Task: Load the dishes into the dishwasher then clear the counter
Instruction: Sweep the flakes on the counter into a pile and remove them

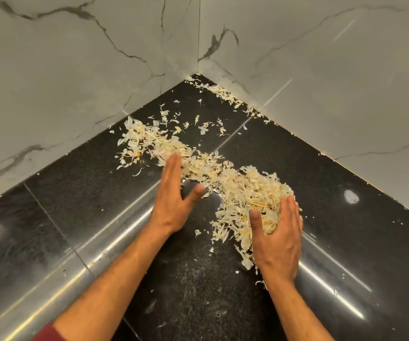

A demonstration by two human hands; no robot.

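Pale, papery garlic or onion peels (pixel 242 190) lie in a long heap across the black granite counter (pixel 75 193), stretching from the left wall toward the right. My left hand (pixel 173 193) is held flat, fingers straight, with its fingertips at the middle of the peel trail. My right hand (pixel 277 232) stands on edge against the near right side of the thickest pile, fingers straight and thumb out, pressing on the peels. Neither hand holds anything.
Two grey marble-look walls (pixel 100 70) meet in a corner behind the counter. More loose peels (pixel 223 93) line the foot of the right wall near the corner. Small scattered flakes dot the counter near my forearms.
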